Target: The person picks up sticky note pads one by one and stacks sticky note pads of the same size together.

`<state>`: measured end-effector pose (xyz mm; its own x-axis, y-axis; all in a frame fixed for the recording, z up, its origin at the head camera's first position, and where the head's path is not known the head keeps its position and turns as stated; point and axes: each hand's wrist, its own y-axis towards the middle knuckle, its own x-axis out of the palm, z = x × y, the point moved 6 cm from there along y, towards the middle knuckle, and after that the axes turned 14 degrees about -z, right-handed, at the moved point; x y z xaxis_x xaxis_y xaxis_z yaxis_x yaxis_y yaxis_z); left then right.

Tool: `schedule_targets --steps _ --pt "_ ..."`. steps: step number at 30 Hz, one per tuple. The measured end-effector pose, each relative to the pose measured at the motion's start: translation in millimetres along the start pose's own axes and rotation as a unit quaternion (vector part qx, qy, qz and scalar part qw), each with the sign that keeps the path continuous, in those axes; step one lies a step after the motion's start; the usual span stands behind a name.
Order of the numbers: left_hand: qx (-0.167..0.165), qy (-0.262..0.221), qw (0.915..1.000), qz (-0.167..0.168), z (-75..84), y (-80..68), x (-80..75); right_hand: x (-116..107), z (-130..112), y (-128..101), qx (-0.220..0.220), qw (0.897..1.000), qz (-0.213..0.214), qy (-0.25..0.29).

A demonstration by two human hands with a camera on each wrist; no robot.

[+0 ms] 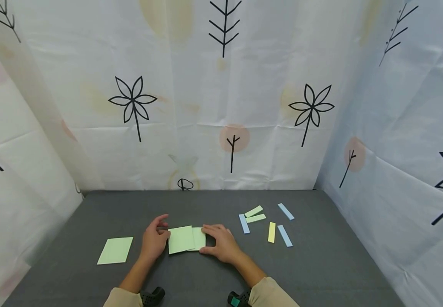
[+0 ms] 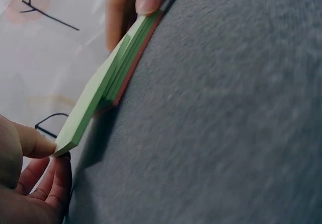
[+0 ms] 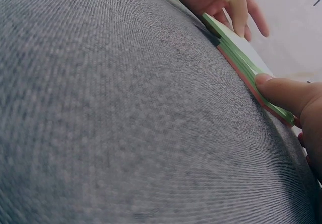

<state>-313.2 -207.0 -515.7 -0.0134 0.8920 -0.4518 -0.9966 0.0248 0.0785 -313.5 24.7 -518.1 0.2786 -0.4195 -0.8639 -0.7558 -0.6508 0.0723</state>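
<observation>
A stack of thin square pieces (image 3: pixel 240 65), green layers over a red bottom one, lies in the middle of the grey table. The top light green square (image 1: pixel 180 239) juts out to the left past the light green square (image 1: pixel 199 238) beneath it. My left hand (image 1: pixel 155 238) pinches the jutting square at its left edge, with the thumb (image 2: pixel 43 142) on top and fingertips below. At the stack's right side, my right hand (image 1: pixel 222 244) grips the edges, thumb (image 3: pixel 282 89) at the near side and fingers at the far side.
Another light green square (image 1: pixel 115 250) lies on the table (image 1: pixel 321 273), left of my left hand. Several narrow strips are scattered at the right, among them a yellow strip (image 1: pixel 271 232), a blue strip (image 1: pixel 285 236) and a green strip (image 1: pixel 256 218). Patterned cloth (image 1: pixel 190 85) walls the table's back and sides.
</observation>
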Motion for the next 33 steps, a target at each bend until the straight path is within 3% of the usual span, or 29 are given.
schedule_targets --steps 7,11,15,33 --pt "0.027 0.074 0.9969 0.006 9.7 -2.4 12.8 1 4 -1 0.040 0.998 0.001 0.041" --pt "0.035 0.143 0.9890 0.007 16.0 -2.3 20.3 0 5 -2 0.053 0.997 0.003 0.054" --pt "0.039 0.179 0.9830 0.006 21.9 -3.0 27.1 0 6 -2 0.051 0.997 0.004 0.054" --pt "0.032 0.190 0.9809 0.025 29.7 -1.4 40.0 -1 5 -2 0.024 0.998 -0.005 0.058"
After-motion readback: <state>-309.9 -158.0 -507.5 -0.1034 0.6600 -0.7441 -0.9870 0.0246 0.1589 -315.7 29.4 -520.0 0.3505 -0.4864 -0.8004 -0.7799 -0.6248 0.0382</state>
